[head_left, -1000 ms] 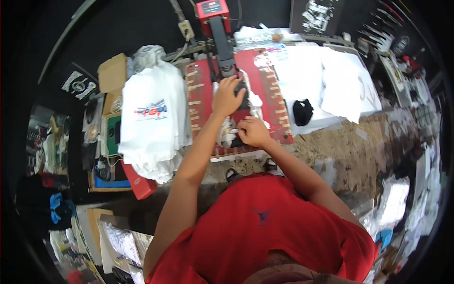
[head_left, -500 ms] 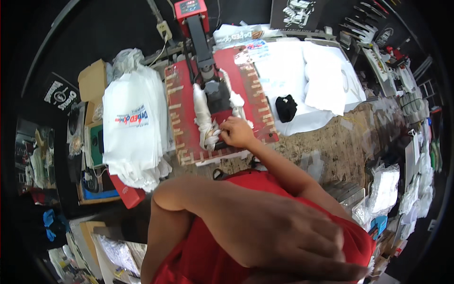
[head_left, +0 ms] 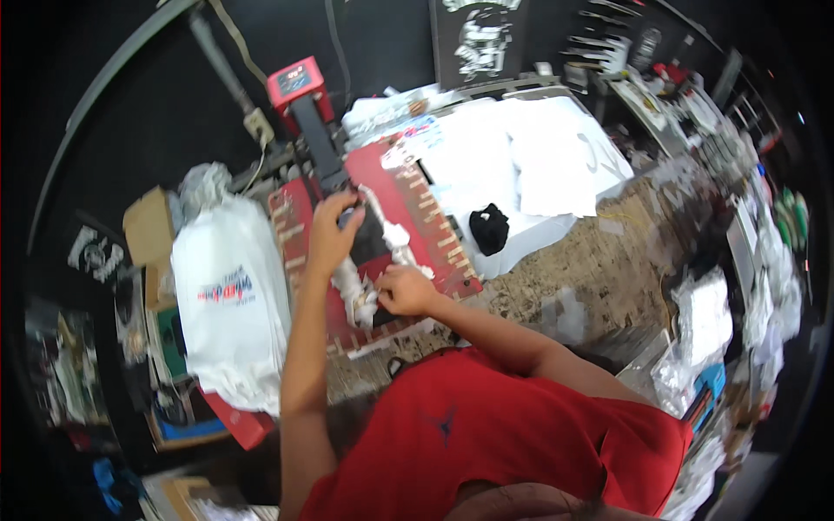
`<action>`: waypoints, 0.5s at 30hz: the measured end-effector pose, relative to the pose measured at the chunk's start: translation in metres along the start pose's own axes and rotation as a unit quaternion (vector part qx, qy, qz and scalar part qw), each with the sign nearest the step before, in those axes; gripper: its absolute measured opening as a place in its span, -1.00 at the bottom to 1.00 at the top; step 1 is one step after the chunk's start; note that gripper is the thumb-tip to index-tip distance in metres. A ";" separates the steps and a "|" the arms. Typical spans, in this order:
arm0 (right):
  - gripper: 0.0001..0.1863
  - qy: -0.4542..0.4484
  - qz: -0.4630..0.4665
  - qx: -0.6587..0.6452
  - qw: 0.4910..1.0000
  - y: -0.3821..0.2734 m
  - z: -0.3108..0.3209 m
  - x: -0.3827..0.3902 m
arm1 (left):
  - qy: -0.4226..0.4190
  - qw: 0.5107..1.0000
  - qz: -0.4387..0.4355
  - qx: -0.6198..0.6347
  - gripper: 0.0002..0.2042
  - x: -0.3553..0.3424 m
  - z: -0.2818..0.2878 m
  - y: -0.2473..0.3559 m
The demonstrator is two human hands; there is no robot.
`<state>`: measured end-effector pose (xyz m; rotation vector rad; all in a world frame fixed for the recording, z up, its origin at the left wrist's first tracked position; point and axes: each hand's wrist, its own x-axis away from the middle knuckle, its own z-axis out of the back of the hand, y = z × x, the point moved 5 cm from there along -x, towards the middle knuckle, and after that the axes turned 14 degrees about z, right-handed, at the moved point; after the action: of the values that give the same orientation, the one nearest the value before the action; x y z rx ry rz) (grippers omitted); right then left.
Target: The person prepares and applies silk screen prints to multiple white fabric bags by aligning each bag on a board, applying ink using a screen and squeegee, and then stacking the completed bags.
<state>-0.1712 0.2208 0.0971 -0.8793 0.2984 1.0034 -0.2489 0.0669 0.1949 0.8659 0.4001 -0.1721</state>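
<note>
A heat press with a red platen (head_left: 413,195) stands in front of me, strips of tape along the platen's edges. Its U-shaped handle (head_left: 354,291) is wrapped in white cloth. My right hand (head_left: 407,290) is closed on the front bar of that handle. Beyond it, my left hand (head_left: 332,233) is raised over the left side of the press, next to the black arm (head_left: 318,143). The left thumb and fingers are curved and apart, with dark machine parts behind them. Whether they touch those parts is unclear.
A stack of white printed bags (head_left: 228,304) lies left of the press, beside a cardboard box (head_left: 148,227). To the right, white sheets (head_left: 556,165) and a bunched black cloth (head_left: 489,229) rest on a worn wooden table (head_left: 599,269). Clear plastic packs (head_left: 702,317) sit farther right.
My left hand has moved from close in front of the camera out to the press. My right hand stays on the handle. The view has shifted and tilted.
</note>
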 end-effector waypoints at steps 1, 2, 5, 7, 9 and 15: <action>-0.85 -0.040 -0.025 0.033 0.998 0.000 -0.001 0.002 | 0.015 0.997 -0.005 -0.071 -0.56 0.013 -0.014 -0.013; -0.85 -0.021 -0.019 0.014 1.000 0.004 -0.001 0.007 | 0.027 0.991 -0.019 -0.131 -0.48 0.025 -0.033 -0.016; -0.83 -0.026 -0.019 0.000 0.999 0.008 -0.018 0.015 | -0.006 0.994 0.038 -0.101 -0.44 0.032 -0.035 -0.029; -0.83 -0.063 -0.009 0.003 0.998 -0.002 -0.018 0.005 | 0.009 0.989 0.044 -0.141 -0.51 0.041 -0.028 -0.041; -0.86 -0.042 -0.012 0.018 0.999 0.006 -0.016 0.007 | -0.001 0.990 0.005 -0.141 -0.53 0.031 -0.034 -0.034; -0.87 -0.006 0.027 0.025 0.999 0.009 -0.007 0.009 | -0.017 0.992 0.036 -0.118 -0.58 0.024 -0.048 -0.030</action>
<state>-0.1730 0.2234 0.0830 -0.8226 0.3373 1.0472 -0.2492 0.0852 0.1357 0.6424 0.3487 -0.0699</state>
